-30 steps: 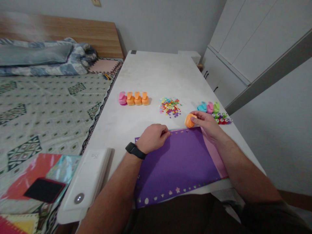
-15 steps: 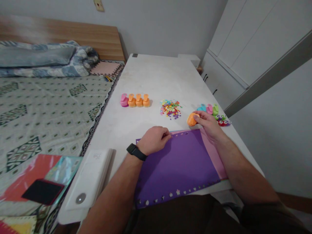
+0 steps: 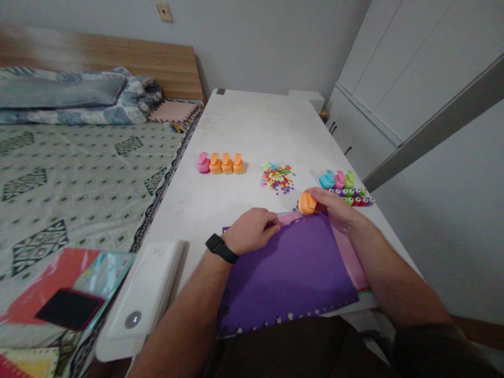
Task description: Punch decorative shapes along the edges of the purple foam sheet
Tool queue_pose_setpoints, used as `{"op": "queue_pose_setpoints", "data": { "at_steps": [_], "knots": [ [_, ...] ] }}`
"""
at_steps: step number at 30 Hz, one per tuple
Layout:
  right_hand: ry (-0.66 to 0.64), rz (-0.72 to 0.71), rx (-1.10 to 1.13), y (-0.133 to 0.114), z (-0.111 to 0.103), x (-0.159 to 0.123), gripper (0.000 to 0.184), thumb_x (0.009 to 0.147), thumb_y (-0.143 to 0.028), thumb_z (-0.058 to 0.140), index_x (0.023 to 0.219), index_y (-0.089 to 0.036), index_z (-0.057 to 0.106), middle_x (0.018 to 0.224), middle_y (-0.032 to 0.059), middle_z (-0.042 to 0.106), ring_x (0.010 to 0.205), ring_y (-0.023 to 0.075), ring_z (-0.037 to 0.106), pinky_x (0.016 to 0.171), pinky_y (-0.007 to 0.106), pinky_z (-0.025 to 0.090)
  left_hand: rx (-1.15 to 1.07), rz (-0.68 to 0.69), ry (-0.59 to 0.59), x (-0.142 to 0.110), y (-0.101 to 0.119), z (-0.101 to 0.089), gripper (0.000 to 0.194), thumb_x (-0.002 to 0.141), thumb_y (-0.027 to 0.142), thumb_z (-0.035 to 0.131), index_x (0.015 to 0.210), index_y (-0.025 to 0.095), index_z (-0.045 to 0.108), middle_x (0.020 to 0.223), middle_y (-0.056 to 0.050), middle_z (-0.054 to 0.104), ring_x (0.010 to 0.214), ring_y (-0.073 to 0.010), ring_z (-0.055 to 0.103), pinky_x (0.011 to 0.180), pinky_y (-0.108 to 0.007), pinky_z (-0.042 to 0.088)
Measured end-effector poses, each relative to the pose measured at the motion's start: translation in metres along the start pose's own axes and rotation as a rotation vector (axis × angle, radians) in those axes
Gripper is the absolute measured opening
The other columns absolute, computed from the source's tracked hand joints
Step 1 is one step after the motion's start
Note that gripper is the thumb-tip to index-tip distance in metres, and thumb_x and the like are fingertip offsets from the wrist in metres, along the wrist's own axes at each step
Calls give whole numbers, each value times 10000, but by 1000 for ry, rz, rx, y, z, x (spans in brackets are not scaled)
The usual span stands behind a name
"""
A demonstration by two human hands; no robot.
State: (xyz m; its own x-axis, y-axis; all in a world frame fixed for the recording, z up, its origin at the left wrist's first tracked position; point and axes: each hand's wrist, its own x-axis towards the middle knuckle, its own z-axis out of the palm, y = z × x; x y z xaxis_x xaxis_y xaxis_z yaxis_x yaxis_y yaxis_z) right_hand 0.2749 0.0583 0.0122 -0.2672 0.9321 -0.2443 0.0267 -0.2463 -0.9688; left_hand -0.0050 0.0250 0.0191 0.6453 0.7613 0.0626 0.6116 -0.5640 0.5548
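My right hand [image 3: 335, 206] grips an orange craft punch [image 3: 306, 203] at the far edge of a purple sheet of paper [image 3: 291, 268]. My left hand [image 3: 254, 230], with a black watch on its wrist, is closed on the same far edge, left of the punch; its fingertips pinch the sheet. Small shaped holes run along the sheet's near and far edges. A pink sheet [image 3: 348, 254] shows beneath it at the right and along the far edge. Beyond the hands lies a pile of colourful paper cut-outs [image 3: 276, 177].
One pink and several orange punches [image 3: 221, 164] stand in a row at the left. More punches [image 3: 338, 179] and rows of small ones [image 3: 356, 200] sit beyond my right hand. A white device [image 3: 147, 289] lies at the table's left edge, near a dark tablet [image 3: 70, 308] on the bed.
The orange punch first lifted off the paper's edge, then turned in my right hand and came down to the edge again. My left hand has drawn the purple edge slightly back, baring more pink.
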Motion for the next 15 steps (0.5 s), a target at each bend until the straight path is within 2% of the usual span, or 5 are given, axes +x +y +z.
{"op": "queue_pose_setpoints", "data": {
  "at_steps": [2, 5, 7, 12, 15],
  "knots": [
    [64, -68, 33, 0, 3, 2, 330, 879, -560, 693, 975, -245, 702, 914, 33, 723, 809, 199, 663, 751, 322, 543, 9, -6, 8, 0, 0, 0, 204, 965, 302, 557, 857, 196, 693, 828, -46, 707, 761, -168, 602, 707, -283, 413],
    [104, -73, 42, -3, 2, 0, 371, 857, -585, 706, 1023, -254, 696, 944, 48, 736, 851, 225, 688, 763, 349, 561, 21, -9, 22, 1, -1, 1, 203, 964, 305, 561, 849, 194, 686, 816, -43, 700, 752, -166, 596, 710, -285, 412],
    [75, -35, 30, -5, 1, -2, 392, 847, -594, 712, 1034, -249, 695, 919, 52, 738, 838, 231, 695, 746, 348, 559, 22, -8, 28, 1, -2, 2, 199, 962, 305, 565, 847, 193, 682, 815, -41, 698, 748, -164, 594, 712, -285, 414],
    [-113, 73, -89, -11, 8, 6, 398, 834, -577, 741, 1015, -225, 696, 876, 38, 720, 775, 182, 660, 684, 282, 514, 28, -3, 33, 1, -3, 4, 190, 959, 301, 566, 856, 194, 685, 824, -42, 700, 750, -164, 596, 713, -285, 414],
    [-78, 17, -83, -16, 12, 20, 415, 826, -591, 743, 1011, -224, 684, 884, 32, 716, 802, 177, 658, 712, 277, 516, 41, -9, 39, 1, -3, 5, 194, 958, 301, 561, 859, 191, 686, 830, -47, 704, 744, -165, 595, 706, -287, 410]
  ]
}}
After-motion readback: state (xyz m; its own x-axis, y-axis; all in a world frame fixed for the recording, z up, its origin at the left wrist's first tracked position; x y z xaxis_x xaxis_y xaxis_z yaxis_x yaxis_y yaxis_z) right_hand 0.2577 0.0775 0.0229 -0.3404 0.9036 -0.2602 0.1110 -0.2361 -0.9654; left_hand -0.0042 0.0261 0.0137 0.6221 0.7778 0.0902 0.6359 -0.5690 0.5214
